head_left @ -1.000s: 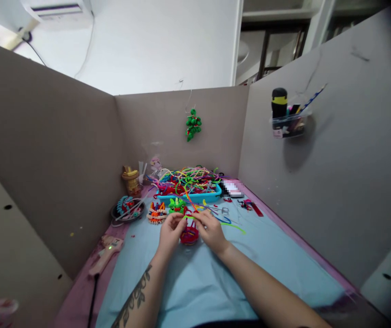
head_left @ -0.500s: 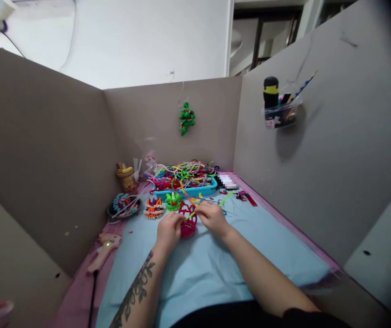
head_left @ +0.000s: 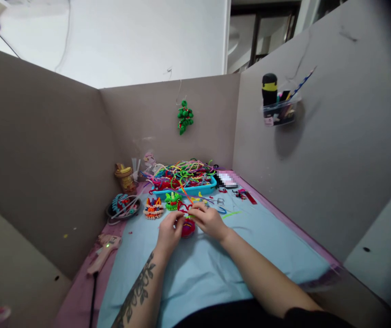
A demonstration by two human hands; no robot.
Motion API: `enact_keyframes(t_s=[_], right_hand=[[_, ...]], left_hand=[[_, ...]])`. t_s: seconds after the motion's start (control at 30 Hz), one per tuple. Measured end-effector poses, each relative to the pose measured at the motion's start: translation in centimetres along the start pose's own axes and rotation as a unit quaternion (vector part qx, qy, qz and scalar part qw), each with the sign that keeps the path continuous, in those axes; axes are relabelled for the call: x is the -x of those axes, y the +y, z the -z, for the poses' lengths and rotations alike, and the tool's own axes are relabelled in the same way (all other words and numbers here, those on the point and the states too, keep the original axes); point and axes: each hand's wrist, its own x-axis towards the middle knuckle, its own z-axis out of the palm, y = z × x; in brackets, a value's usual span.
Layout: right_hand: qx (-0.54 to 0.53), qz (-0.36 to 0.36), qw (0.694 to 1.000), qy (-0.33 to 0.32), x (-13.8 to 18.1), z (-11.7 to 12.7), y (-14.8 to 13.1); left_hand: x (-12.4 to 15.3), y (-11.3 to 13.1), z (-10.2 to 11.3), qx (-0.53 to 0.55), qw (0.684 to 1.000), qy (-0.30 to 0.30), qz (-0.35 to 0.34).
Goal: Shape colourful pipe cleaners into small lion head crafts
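Between my two hands is a bright green pipe cleaner (head_left: 232, 214); a short bit of it shows at the fingertips, and its tail sticks out past my right hand. My left hand (head_left: 170, 230) is closed, thumb and fingers pinching the green pipe cleaner's near end. Close beside it, my right hand (head_left: 209, 221) pinches the same pipe cleaner. Just beyond and below the fingers sits a red and magenta pipe cleaner piece (head_left: 187, 229), partly covered by the hands. Whether the fingers touch it I cannot tell. An orange pipe cleaner (head_left: 186, 194) slants behind my right hand.
A blue tray (head_left: 209, 185) heaped with pipe cleaners stands at the back. Green (head_left: 173, 201) and orange-and-white figures (head_left: 153, 208) sit in front. To the left lie a dark bowl (head_left: 135, 211) and a pink glue gun (head_left: 104, 254). Scissors (head_left: 220, 201) and a phone (head_left: 227, 179) are right.
My hands have drawn closer together over the red piece. The green tail at right has dropped lower and now lies nearly level. The view has shifted slightly.
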Motion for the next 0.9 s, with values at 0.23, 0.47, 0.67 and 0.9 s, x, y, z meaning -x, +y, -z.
enact_keyframes(t_s=[0.23, 0.47, 0.67, 0.9], right_hand=[[-0.057, 0.002, 0.998, 0.017, 0.2, -0.2, -0.6], [-0.097, -0.047, 0.994, -0.026, 0.3, -0.4, -0.7], [-0.067, -0.151, 0.986, -0.002, 0.0, -1.8, 1.1], [-0.168, -0.243, 0.955, 0.015, -0.1, -3.4, 2.2]], left_hand=[[0.2, 0.6, 0.5, 0.025, 1.000, 0.004, 0.011], [-1.5, -1.9, 2.1, 0.094, 0.985, 0.021, 0.142], [-1.9, -3.0, 2.4, 0.166, 0.959, -0.084, 0.214], [-1.1, -1.7, 1.5, 0.146, 0.968, -0.171, 0.108]])
